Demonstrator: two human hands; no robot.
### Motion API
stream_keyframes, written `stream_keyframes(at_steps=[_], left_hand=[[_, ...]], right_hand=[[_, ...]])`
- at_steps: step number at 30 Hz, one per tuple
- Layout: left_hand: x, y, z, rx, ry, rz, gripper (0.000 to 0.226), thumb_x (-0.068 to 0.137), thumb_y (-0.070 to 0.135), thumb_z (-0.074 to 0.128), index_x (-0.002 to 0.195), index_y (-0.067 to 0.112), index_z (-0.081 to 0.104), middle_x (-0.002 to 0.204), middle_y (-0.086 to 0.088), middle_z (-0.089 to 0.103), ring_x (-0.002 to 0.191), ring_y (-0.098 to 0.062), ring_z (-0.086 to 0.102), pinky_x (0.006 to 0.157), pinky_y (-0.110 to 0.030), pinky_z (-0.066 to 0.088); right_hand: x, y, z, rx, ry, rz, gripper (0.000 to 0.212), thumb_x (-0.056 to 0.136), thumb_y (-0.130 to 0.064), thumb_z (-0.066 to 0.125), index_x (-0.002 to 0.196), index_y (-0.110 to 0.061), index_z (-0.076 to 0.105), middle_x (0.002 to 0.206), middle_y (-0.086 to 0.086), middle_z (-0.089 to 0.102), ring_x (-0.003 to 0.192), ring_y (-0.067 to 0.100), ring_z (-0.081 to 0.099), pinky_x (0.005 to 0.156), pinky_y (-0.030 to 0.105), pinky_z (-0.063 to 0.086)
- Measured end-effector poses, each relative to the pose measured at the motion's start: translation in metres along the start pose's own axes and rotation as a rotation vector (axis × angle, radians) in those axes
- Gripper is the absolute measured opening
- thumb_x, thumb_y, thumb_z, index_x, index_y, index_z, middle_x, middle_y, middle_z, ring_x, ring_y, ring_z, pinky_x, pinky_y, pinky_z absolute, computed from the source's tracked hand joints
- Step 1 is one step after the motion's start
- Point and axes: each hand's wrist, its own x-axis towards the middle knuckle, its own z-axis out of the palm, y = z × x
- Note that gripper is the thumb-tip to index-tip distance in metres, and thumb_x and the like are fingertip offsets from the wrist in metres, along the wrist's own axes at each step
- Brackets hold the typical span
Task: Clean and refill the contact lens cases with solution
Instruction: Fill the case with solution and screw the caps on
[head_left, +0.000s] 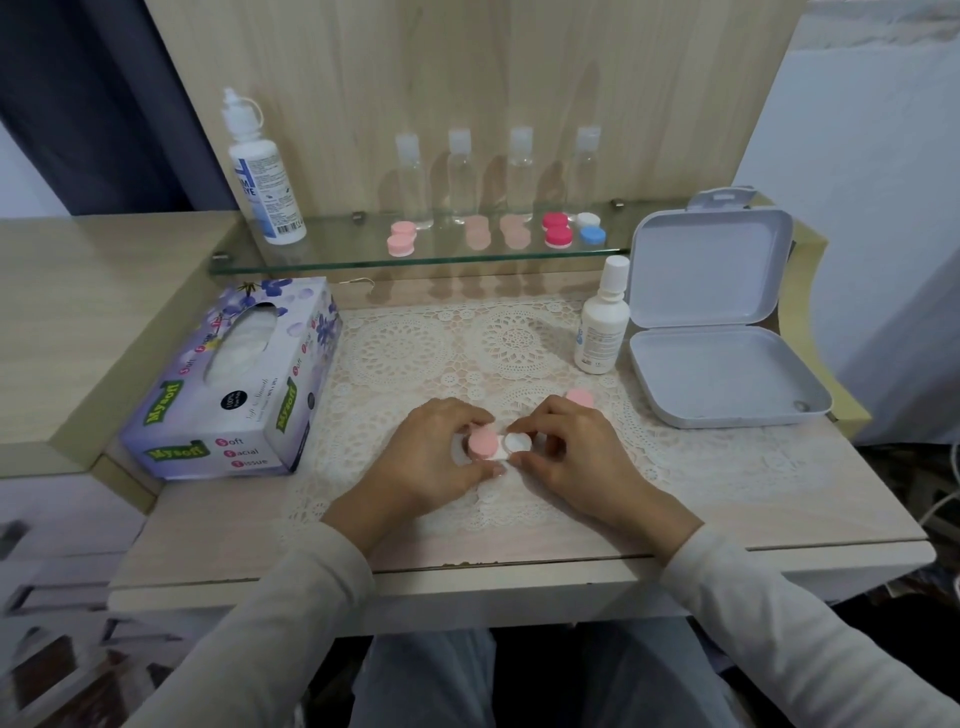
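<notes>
Left hand (436, 452) and right hand (576, 457) pinch one lens case (518, 443) toward front edge of desk (727, 519); one loose cap (580, 399) beside; five cases (401, 238) shelved.

Lens case (518, 443): white body, one pink cap (482, 441); loose cap (580, 398) also pink. Shelf cases: pink pair (401, 238), pale peach pairs (478, 231), red-pink pair (557, 228), white + blue pair (591, 228). Tissue box (234, 384) lilac w/ violet flowers & green labels; mat (410, 353) white lace, round medallion pattern; table (727, 493) pale wood grain; big bottle (265, 182) & small bottle (602, 322) white w/ blue print.
</notes>
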Motion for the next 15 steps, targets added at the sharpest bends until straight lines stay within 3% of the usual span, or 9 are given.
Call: stream_keyframes(at_steps=[3,6,8,11,15], left_hand=[[0.0014,0.0002,0.0031,0.027,0.074,-0.07,0.031,0.071,0.028,0.077,0.094,0.014,0.063,0.084,0.008,0.053,0.074,-0.003,0.047,0.069,-0.012,0.038],[0.0015,0.0006,0.0029,-0.056,-0.008,-0.009,0.027,0.075,0.01,0.072,0.102,0.012,0.067,0.094,0.006,0.059,0.086,-0.007,0.053,0.085,-0.024,0.045],[0.0019,-0.0004,0.0027,-0.069,-0.033,-0.005,0.035,0.075,0.012,0.073,0.11,0.015,0.065,0.104,0.006,0.06,0.097,-0.009,0.052,0.092,-0.028,0.042],[0.0018,-0.0012,0.0069,-0.006,0.064,-0.087,0.038,0.07,0.026,0.078,0.103,0.015,0.065,0.097,0.003,0.057,0.088,-0.009,0.05,0.078,-0.015,0.039],[-0.0004,-0.0016,0.0094,-0.047,0.105,-0.062,0.02,0.071,0.019,0.077,0.089,0.013,0.07,0.087,0.002,0.058,0.071,-0.002,0.049,0.065,-0.006,0.037]], right_hand=[[0.0003,0.0002,0.0002,0.001,0.0,-0.005,0.018,0.077,-0.02,0.072,0.095,-0.017,0.073,0.083,-0.001,0.058,0.062,-0.003,0.042,0.059,0.022,0.037],[-0.0002,0.0028,0.0014,0.005,0.01,-0.008,0.018,0.076,-0.018,0.072,0.094,-0.017,0.072,0.083,-0.001,0.059,0.061,-0.003,0.042,0.058,0.02,0.036],[-0.0005,0.0038,0.0021,0.006,0.011,-0.005,0.019,0.075,-0.017,0.072,0.094,-0.016,0.072,0.083,-0.001,0.059,0.062,-0.003,0.042,0.058,0.022,0.037],[-0.0004,0.0032,0.0022,0.013,0.013,-0.005,0.019,0.076,-0.018,0.073,0.094,-0.016,0.072,0.084,-0.001,0.059,0.063,-0.004,0.042,0.059,0.02,0.036],[-0.0004,0.0014,0.0019,0.02,0.011,0.001,0.016,0.077,-0.018,0.072,0.094,-0.016,0.072,0.086,0.001,0.06,0.063,-0.003,0.041,0.061,0.026,0.039]])
